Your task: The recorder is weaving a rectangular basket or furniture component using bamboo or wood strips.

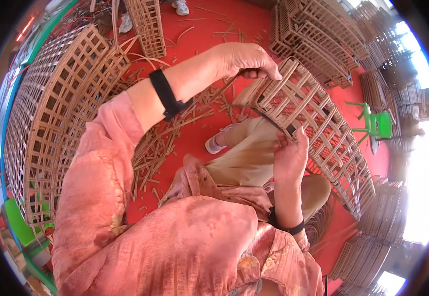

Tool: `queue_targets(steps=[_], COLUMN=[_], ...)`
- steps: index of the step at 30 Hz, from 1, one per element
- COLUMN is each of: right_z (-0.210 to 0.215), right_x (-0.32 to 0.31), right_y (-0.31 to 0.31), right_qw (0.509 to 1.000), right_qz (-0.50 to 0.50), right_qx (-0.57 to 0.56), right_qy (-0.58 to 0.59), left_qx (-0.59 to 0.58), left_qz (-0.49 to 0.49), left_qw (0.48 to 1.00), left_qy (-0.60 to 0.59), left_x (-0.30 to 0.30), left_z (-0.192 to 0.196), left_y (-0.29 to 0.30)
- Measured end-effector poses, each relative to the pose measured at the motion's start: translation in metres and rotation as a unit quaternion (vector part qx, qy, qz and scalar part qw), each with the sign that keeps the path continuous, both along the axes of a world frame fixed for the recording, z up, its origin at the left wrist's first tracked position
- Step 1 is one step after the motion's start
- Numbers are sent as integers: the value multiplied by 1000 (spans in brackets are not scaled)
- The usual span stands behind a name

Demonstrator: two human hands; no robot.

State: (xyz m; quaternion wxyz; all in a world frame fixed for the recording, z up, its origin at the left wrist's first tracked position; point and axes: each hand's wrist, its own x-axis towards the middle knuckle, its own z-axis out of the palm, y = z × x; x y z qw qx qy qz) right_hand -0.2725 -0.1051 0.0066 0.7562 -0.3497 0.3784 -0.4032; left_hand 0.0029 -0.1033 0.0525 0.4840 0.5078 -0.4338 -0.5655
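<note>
A long, brown woven basket [318, 123] with an open lattice of crossed strips slants across my lap, running from upper middle to lower right. My left hand [251, 59] reaches over its far left corner, fingers curled and thumb on the rim. A thin dark strip [224, 88] trails down from beneath those fingers. At the near end, my right hand [291, 154] grips the corner edge, its thumb up and fingers bent underneath. Between the hands, a dark band [272, 121] follows the basket's end. The fingertips of my left hand are partly hidden.
A large lattice basket [61, 93] stands close on my left, another [146, 27] ahead. Stacked baskets [318, 39] are at upper right, near a green stool [378, 124]. Cut strips [160, 148] litter the red floor [199, 39]. A person's shoe [180, 7] shows at the top.
</note>
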Motion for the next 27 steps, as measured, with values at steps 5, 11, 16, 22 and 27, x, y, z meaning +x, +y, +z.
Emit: queue_targets(steps=[5, 11, 16, 22, 27], right_z=[3, 4, 1, 4, 4], right_x=[4, 6, 5, 5, 3], right_y=[-2, 0, -1, 1, 1], right_qw=[1000, 1000, 1000, 1000, 1000], right_qz=[7, -8, 5, -1, 12], right_qx=[-7, -1, 2, 2, 1], right_qy=[-14, -6, -9, -16, -14], left_qx=[47, 2, 78, 40, 7], left_qz=[-4, 76, 30, -60, -90], left_qw=[998, 994, 995, 985, 952], left_qy=[-43, -79, -48, -158, -294], left_x=[-2, -11, 6, 9, 4], left_z=[16, 37, 24, 39, 48], left_y=[-4, 5, -2, -10, -4])
